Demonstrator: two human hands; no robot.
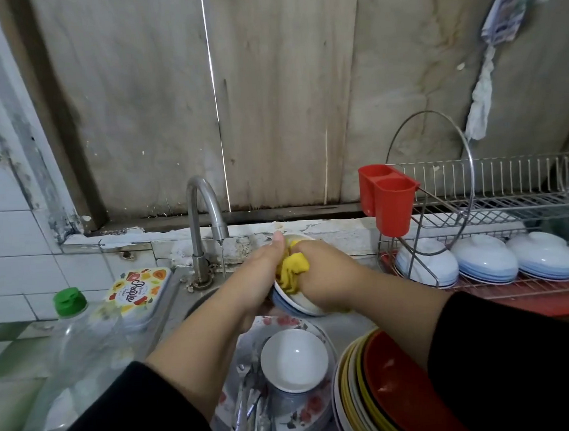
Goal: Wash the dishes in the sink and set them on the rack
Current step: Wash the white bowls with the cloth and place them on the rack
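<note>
Two hands: both over sink (pixel 346 321)
Left hand (pixel 263 276): gripped bowl (pixel 298 304) rim, thumb on top
Right hand (pixel 327 279): clenched yellow cloth (pixel 293 268) inside bowl
Bowl: tilted, between both hands, beside tap (pixel 206 213)

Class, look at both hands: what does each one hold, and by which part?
Left hand grips the bowl by its rim; right hand squeezes the bunched yellow cloth inside the bowl.

A white bowl (pixel 298 306) with a blue outside is tilted over the sink (pixel 195 300), yellow cloth (pixel 291 270) inside; three bowls (pixel 485 259) lie upturned on the rack (pixel 495 199).
</note>
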